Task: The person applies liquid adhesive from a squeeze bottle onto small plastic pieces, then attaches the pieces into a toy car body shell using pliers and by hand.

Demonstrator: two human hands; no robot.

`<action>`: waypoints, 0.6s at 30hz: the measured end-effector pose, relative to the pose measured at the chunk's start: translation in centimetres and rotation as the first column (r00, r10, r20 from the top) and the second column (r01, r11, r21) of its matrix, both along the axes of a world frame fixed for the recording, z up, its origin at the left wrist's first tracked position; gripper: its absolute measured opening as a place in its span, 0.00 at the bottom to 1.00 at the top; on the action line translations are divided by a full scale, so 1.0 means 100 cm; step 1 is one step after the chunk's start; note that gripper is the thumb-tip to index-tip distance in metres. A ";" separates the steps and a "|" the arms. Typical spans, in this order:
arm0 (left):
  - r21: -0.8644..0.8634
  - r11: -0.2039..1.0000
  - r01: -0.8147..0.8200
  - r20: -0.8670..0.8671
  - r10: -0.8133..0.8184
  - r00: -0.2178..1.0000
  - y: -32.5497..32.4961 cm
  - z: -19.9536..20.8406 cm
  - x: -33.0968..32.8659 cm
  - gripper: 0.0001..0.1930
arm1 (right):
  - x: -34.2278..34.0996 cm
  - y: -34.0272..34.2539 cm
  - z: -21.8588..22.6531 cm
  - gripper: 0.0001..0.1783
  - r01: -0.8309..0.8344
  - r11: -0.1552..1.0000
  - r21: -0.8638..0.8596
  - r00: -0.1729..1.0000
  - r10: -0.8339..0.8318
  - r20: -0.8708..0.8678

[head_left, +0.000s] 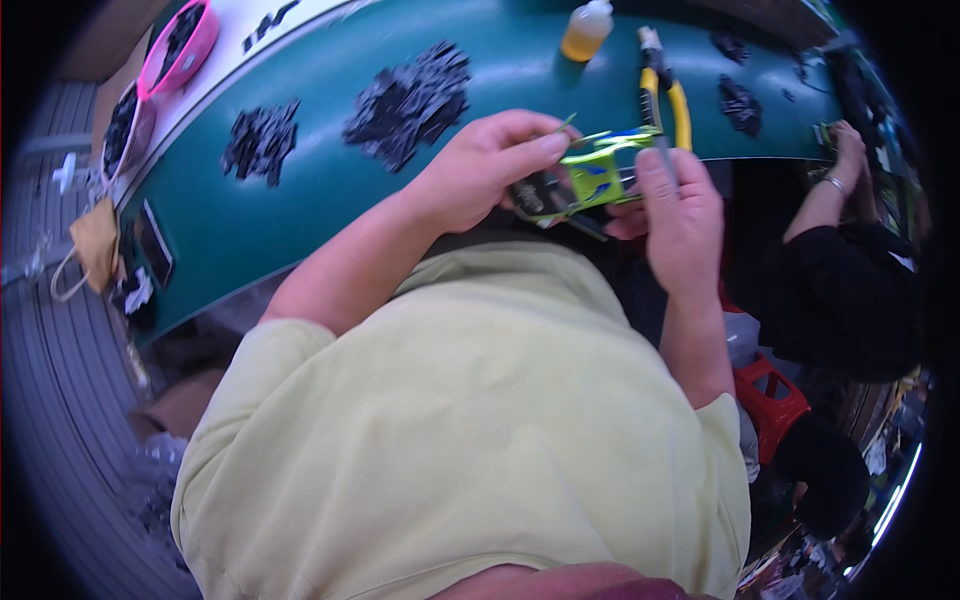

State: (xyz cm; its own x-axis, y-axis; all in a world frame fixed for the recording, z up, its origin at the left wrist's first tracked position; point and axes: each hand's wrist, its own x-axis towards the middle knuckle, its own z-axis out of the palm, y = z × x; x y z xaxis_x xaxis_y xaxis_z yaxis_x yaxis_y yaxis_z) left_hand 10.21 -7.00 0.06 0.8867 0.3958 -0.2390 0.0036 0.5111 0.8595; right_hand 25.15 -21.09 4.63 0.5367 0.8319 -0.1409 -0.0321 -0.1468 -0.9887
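Note:
My left hand (490,168) is closed on one end of a lime-green, openwork frame-like piece (590,182) with blue marks and a black part; its exact kind cannot be made out. A thin green strip sticks up by the left thumb. The other end of the piece is gripped by my right hand (672,205), thumb on top. A slim grey tool (667,160), perhaps a blade, shows between the right thumb and fingers; its lower part is hidden. Both hands are above the table's near edge, close to my body.
On the green table (310,215) lie a large pile of black strips (408,103) and a smaller pile (262,142). A bottle of yellow liquid (586,32) and yellow-handled cutters (662,92) lie beyond my hands. Pink-rimmed baskets (207,38) stand left; a co-worker's arm (825,200) is right.

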 end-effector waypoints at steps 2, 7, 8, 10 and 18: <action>0.065 0.998 -0.020 0.001 0.020 1.000 0.000 -0.005 0.000 0.16 | 0.006 0.000 -0.003 0.17 -0.027 0.993 -0.112 0.999 0.024 -0.029; 0.127 0.990 -0.067 0.025 0.064 0.998 -0.006 -0.007 0.003 0.17 | 0.016 -0.001 -0.015 0.18 -0.085 0.996 -0.011 0.920 0.075 -0.384; 0.148 0.987 -0.070 0.033 0.066 0.997 -0.006 -0.007 0.003 0.17 | 0.020 -0.001 -0.016 0.19 -0.123 0.992 -0.013 0.892 0.105 -0.440; 0.177 0.980 -0.089 0.076 0.077 0.994 -0.006 -0.004 0.008 0.16 | 0.024 -0.001 -0.011 0.18 -0.131 0.989 -0.065 0.920 0.097 -0.380; 0.634 0.766 -0.100 0.037 0.099 0.994 0.001 0.004 0.020 0.17 | 0.048 -0.001 -0.020 0.13 -0.105 0.985 0.139 0.773 0.169 -0.611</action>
